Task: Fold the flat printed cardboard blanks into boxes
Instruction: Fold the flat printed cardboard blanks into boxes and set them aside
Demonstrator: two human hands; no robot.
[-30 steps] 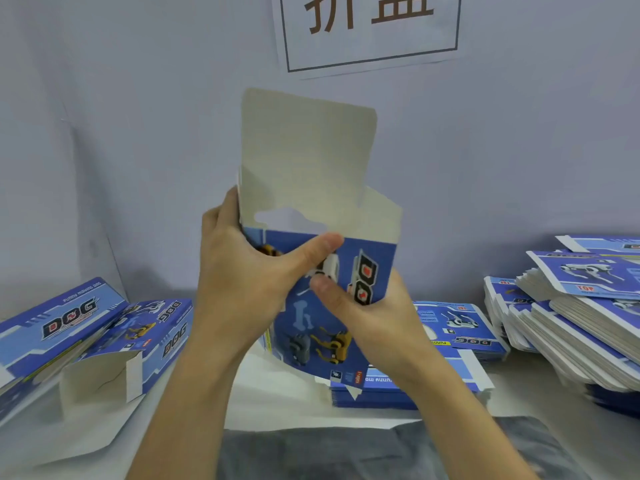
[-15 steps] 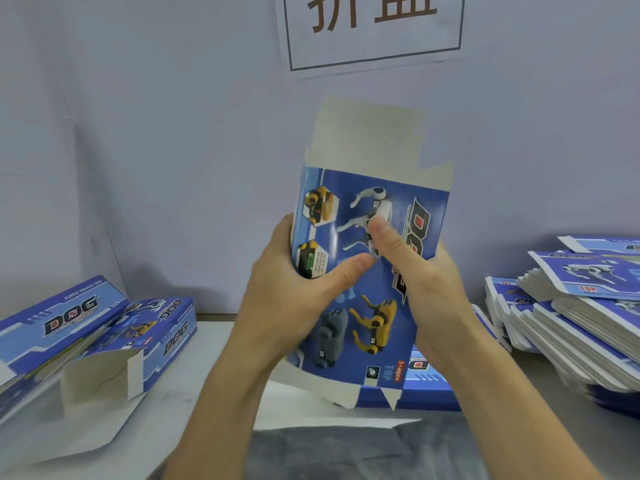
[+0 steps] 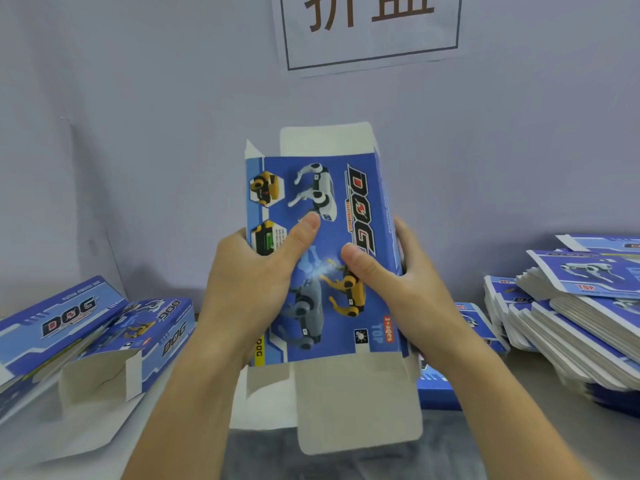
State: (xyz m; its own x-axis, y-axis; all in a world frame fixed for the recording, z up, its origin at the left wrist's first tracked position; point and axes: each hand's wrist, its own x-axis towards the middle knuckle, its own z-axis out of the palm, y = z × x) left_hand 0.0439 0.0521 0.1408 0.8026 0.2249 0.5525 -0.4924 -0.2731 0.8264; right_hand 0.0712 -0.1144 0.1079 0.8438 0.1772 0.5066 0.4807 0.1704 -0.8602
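I hold a blue printed "DOG" cardboard box blank (image 3: 325, 209) upright in front of me, opened into a sleeve. My left hand (image 3: 249, 289) grips its left edge, thumb lying on the printed face. My right hand (image 3: 408, 292) grips the right edge, thumb also on the face and fingers behind. Unfolded grey flaps stick out at the top (image 3: 325, 140) and hang down at the bottom (image 3: 356, 403). The back of the box is hidden.
Two folded DOG boxes (image 3: 131, 337) lie at the left, one with an open end flap. Stacks of flat blanks (image 3: 581, 306) are piled at the right, another blank stack (image 3: 474, 327) behind my right wrist. A paper sign (image 3: 370, 29) hangs on the wall.
The box has been turned and lowered so its printed face now squarely faces me. Both hands shifted to its side edges, and the long bottom flap now hangs toward me.
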